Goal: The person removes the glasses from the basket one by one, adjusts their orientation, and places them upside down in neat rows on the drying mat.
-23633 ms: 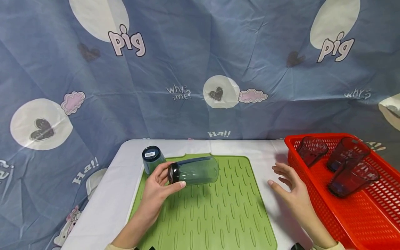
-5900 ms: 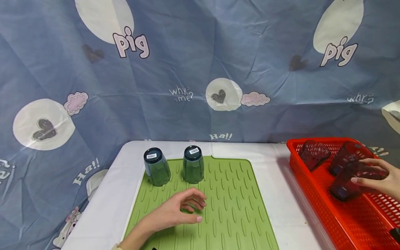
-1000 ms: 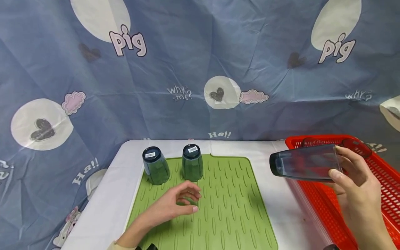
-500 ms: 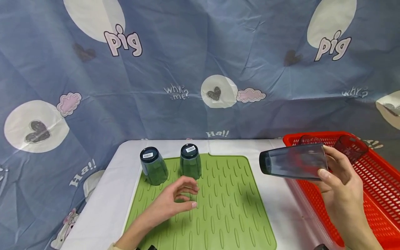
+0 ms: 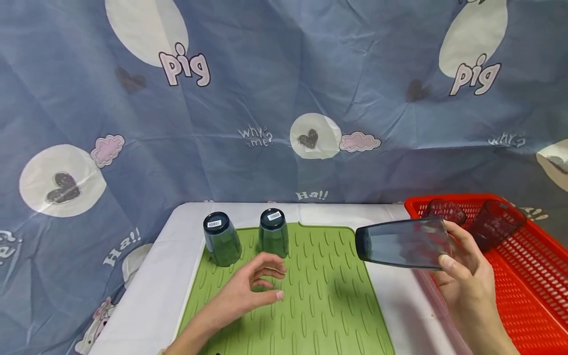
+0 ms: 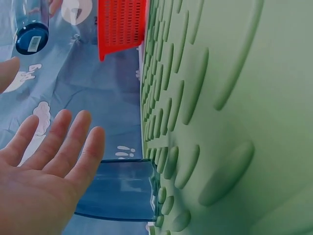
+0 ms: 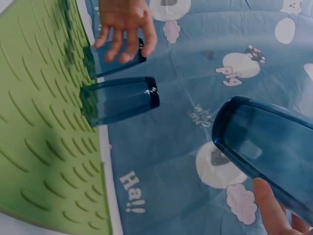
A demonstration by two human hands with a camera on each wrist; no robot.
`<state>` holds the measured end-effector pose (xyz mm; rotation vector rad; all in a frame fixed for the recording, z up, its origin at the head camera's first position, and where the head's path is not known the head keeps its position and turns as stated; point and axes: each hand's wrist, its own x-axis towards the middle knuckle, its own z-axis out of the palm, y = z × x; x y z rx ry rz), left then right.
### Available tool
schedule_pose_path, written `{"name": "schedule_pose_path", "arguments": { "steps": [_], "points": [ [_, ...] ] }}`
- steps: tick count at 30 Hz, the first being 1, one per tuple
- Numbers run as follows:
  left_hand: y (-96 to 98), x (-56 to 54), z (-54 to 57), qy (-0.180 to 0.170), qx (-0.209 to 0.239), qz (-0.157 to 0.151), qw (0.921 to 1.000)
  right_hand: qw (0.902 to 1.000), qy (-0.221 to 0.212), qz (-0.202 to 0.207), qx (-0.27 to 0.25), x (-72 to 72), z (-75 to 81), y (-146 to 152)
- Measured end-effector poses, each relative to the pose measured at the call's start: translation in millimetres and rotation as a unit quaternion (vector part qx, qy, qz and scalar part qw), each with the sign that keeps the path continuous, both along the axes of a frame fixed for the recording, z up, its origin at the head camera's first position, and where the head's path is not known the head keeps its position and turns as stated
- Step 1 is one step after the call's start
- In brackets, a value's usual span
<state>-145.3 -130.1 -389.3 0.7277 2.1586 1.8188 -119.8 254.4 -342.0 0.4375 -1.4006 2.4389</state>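
Note:
My right hand (image 5: 466,283) holds a bluish see-through drinking glass (image 5: 401,244) near its rim, thumb in front and fingers behind. This glass lies sideways in the air, its dark base pointing left over the right edge of the green ridged mat (image 5: 310,305). My left hand (image 5: 250,286) hovers over the mat with relaxed fingers and nothing in them. Beyond it, two glasses stand upside down at the mat's far left: one at the corner (image 5: 223,241), the other (image 5: 273,239) to its right. Both have white barcode labels on their bases.
At the right stands a red plastic basket (image 5: 528,291), with two glasses inside, one at the back left (image 5: 445,211) and another (image 5: 497,224) beside it. A white cloth (image 5: 155,276) covers the table. Behind hangs a blue printed curtain (image 5: 248,167).
The glass formerly in my left hand now stands inverted on the mat. My right hand has taken another from the basket and carried it left; my left hand has barely moved over the last second.

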Motion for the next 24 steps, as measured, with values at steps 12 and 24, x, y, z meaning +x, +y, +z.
{"name": "schedule_pose_path", "arguments": {
  "steps": [12,24],
  "points": [
    [5.3,4.9,1.9,0.002,0.018,0.014,0.9997,0.9971,0.040,0.062,-0.021,-1.7,-12.0,-10],
    [15.4,9.5,0.7,0.005,0.053,0.011,0.9985,0.9979,-0.008,0.058,0.028,4.3,-21.0,-31]
  ]
}}
